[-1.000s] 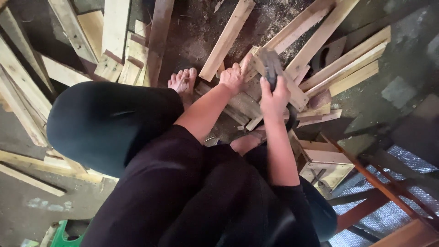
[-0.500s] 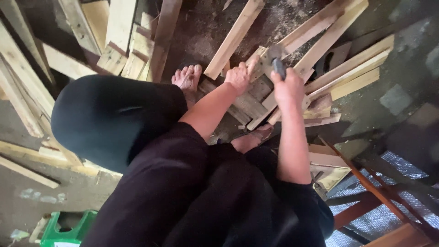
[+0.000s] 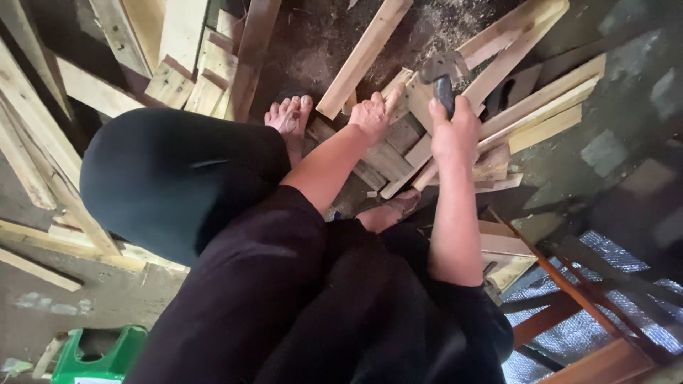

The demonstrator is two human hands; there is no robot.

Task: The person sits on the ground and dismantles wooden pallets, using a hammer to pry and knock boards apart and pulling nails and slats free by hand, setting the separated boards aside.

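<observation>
My right hand [image 3: 455, 131] grips the dark handle of a claw hammer [image 3: 441, 71], whose metal head is raised over a pale wooden slat [image 3: 409, 99]. My left hand [image 3: 373, 114] presses down on that slat, the fingers pointing toward the hammer head. The slat lies on a loose pile of short wooden boards [image 3: 398, 153]. I squat over the pile in dark trousers, my bare left foot [image 3: 290, 117] beside the boards and my other foot [image 3: 388, 213] just below them.
Long wooden planks [image 3: 526, 43] fan out to the upper right and more planks [image 3: 178, 50] lie at the upper left. A green plastic stool [image 3: 96, 359] sits at the bottom left. A reddish wooden frame [image 3: 569, 299] over shiny foil stands at the lower right.
The hammer in my right hand has lifted upward and away from the boards. My left hand stays on the slat.
</observation>
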